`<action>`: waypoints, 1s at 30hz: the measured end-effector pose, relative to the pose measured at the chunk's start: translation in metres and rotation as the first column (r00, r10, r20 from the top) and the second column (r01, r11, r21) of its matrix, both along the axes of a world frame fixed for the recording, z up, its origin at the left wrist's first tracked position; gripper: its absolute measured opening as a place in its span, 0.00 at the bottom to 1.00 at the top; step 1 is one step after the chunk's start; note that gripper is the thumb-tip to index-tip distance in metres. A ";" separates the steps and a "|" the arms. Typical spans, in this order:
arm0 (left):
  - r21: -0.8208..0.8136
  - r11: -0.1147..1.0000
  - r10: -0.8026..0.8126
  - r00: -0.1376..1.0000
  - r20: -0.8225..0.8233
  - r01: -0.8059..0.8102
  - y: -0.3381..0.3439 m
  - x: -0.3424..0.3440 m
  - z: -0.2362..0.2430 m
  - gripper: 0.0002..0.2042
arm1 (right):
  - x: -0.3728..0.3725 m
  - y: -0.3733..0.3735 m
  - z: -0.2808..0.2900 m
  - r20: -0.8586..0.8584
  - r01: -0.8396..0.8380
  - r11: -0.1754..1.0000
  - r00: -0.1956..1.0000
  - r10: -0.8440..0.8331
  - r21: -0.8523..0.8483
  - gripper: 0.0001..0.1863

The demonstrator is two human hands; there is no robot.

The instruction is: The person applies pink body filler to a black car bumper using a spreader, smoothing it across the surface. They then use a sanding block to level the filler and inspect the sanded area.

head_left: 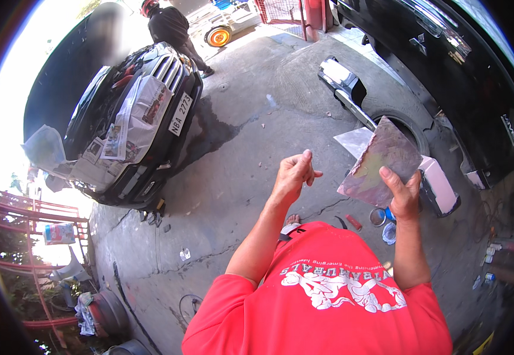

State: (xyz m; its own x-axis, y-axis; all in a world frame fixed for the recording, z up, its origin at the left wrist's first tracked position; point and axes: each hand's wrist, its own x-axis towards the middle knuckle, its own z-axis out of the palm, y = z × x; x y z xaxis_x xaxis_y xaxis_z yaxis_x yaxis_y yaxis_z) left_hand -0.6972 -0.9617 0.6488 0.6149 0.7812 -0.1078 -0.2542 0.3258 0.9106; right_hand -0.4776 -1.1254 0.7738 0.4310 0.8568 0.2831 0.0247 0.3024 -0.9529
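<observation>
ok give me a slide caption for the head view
Right hand holds a smeared flat board, left hand half-curled; a paper-draped car stands at left.

The gray concrete floor (212,192) has long cracks and a dark stain (208,131). A black tire (417,132) lies flat on it. Near each other sit a red block (353,222), a round tin (377,217), a round blue thing (391,214) and crumpled plastic (389,234). A white scrap (185,254) lies well apart.

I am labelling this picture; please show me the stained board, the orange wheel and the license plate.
Stained board (378,155), head view: middle of its face.
Orange wheel (218,37), head view: its center.
License plate (180,113), head view: its middle.
</observation>
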 end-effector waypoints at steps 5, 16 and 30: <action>-0.032 0.974 -0.227 0.974 -0.011 0.226 -0.020 0.007 0.009 0.17 | -0.008 0.000 0.003 0.069 -0.078 0.996 0.994 0.082 -0.053 0.15; -0.331 0.866 -0.221 0.880 0.420 0.375 -0.023 0.015 0.027 0.43 | -0.021 -0.003 -0.004 -0.034 -0.357 0.926 0.934 0.355 -0.122 0.18; 0.258 0.957 0.029 0.926 0.376 -0.135 -0.026 0.021 0.088 0.50 | -0.037 0.006 -0.039 -0.665 -0.085 0.980 0.744 -0.058 -0.180 0.17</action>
State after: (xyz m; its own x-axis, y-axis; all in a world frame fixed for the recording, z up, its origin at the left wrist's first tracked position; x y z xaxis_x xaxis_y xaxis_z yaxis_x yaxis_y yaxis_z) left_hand -0.6757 -0.9881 0.7366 0.5022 0.7967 0.3361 -0.5997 0.0409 0.7992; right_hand -0.5147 -1.1191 0.7345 0.4359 0.8685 -0.2360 -0.6383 0.1135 -0.7614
